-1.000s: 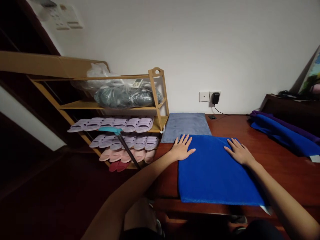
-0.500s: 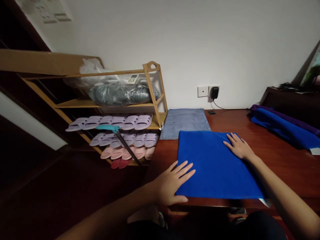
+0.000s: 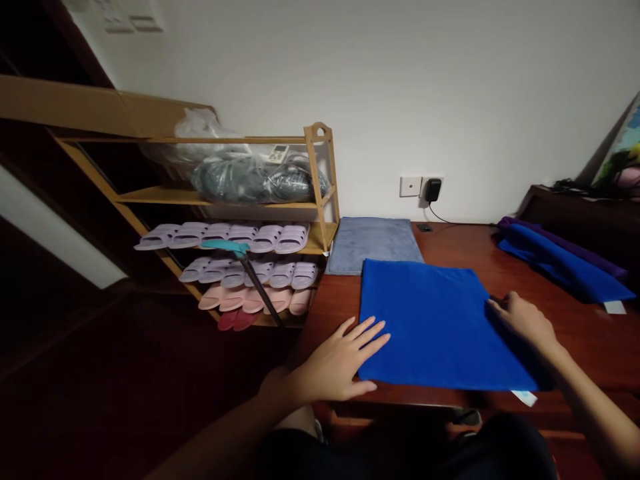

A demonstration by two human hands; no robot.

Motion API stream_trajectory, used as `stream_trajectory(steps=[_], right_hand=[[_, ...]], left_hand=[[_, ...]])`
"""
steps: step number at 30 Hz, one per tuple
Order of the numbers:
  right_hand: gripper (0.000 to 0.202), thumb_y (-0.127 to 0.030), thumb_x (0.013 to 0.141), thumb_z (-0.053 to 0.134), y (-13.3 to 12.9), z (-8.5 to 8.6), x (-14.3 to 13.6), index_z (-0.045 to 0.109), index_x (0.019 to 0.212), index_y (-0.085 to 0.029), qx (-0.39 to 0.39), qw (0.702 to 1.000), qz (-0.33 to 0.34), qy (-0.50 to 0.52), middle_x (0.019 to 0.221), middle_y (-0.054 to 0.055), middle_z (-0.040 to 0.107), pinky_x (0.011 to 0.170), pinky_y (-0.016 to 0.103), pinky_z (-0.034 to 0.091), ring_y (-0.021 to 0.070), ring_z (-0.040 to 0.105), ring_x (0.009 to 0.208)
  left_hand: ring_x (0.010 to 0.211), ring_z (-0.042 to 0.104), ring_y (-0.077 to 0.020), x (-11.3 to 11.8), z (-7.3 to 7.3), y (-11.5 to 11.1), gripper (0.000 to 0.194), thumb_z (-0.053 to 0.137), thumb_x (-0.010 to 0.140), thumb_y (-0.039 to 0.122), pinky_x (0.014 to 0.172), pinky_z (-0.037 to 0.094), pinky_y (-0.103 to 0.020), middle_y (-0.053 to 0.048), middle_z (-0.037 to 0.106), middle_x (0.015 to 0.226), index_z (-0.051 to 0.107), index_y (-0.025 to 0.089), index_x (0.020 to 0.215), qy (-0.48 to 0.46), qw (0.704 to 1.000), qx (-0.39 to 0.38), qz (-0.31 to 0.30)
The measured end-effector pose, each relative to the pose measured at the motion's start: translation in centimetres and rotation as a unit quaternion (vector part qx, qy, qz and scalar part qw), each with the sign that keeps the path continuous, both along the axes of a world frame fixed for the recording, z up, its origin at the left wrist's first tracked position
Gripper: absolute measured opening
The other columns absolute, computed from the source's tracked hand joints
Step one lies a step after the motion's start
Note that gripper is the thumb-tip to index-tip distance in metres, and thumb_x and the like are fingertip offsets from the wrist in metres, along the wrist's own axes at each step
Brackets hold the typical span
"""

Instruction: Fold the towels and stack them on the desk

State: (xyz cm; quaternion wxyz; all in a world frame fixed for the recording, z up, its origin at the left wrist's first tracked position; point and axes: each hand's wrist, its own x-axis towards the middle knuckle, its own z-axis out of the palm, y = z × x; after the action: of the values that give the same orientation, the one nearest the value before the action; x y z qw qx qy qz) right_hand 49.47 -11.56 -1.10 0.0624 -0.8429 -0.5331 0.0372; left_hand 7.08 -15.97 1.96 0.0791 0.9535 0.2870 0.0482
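Note:
A blue towel (image 3: pixel 425 327) lies spread on the reddish-brown wooden table, with a white tag sticking out at its near right corner. My left hand (image 3: pixel 340 360) rests on the towel's near left edge, fingers stretched out and apart. At the towel's right edge, my right hand (image 3: pixel 525 323) is closed, with the thumb and fingers pinching the cloth. Its fingertips are partly hidden. A folded grey cloth (image 3: pixel 375 243) lies just behind the blue towel, against the wall.
Purple and blue towels (image 3: pixel 565 260) lie in a heap at the table's right. A wooden rack (image 3: pixel 320 193) with several pairs of slippers stands left, a stick with a turquoise head (image 3: pixel 225 246) before it. A black plug adapter (image 3: pixel 433 190) sits in the wall socket.
My right hand has moved from lying flat on the towel's far right corner toward me and right, closing at its right edge. The left hand stays in place. The view has shifted slightly.

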Motion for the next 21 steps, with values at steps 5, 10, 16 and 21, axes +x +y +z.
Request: stream_trajectory(steps=[5,10,16,21], right_hand=[[0.05,-0.052,0.091,0.02,-1.0,-0.4,-0.6,0.053,0.099,-0.016,-0.04,0.998,0.036,-0.04,0.095,0.016,0.065,0.066,0.038,0.044,0.0302,0.064,0.084],[0.036,-0.042,0.094,0.028,0.0,-0.2,-0.6,0.052,0.094,-0.015,-0.037,0.993,0.079,-0.081,0.095,0.014,0.064,0.064,0.031,0.043,0.0247,0.064,0.085],[0.025,-0.031,0.092,0.037,-0.1,1.0,-1.9,0.051,0.1,-0.012,-0.014,0.984,0.1,-0.149,0.102,0.017,0.061,0.067,0.033,0.043,0.0285,0.062,0.093],[0.026,-0.02,0.092,0.034,0.1,1.8,-3.8,0.052,0.106,-0.01,-0.014,0.981,0.107,-0.163,0.092,0.017,0.064,0.066,0.037,0.044,0.0304,0.065,0.085]], left_hand=[[0.142,0.011,-0.0281,0.0,-0.4,0.1,0.083,0.062,0.081,0.046,0.113,0.011,-0.048,-0.004,0.014,0.156,0.016,0.03,0.149,-0.006,1.0,0.001,0.006],[0.142,0.011,-0.0284,-0.3,-0.2,0.0,0.087,0.064,0.079,0.048,0.114,0.01,-0.048,-0.004,0.012,0.156,0.016,0.03,0.149,-0.017,1.0,-0.011,0.001],[0.142,0.006,-0.0305,-1.0,0.1,-0.1,0.097,0.07,0.072,0.053,0.114,0.007,-0.05,-0.005,0.0,0.156,0.015,0.031,0.149,-0.029,0.999,-0.031,-0.007],[0.142,0.004,-0.0324,-1.2,-0.1,0.0,0.094,0.069,0.074,0.051,0.113,0.009,-0.053,-0.004,-0.003,0.156,0.015,0.031,0.149,-0.05,0.998,-0.037,0.001]])
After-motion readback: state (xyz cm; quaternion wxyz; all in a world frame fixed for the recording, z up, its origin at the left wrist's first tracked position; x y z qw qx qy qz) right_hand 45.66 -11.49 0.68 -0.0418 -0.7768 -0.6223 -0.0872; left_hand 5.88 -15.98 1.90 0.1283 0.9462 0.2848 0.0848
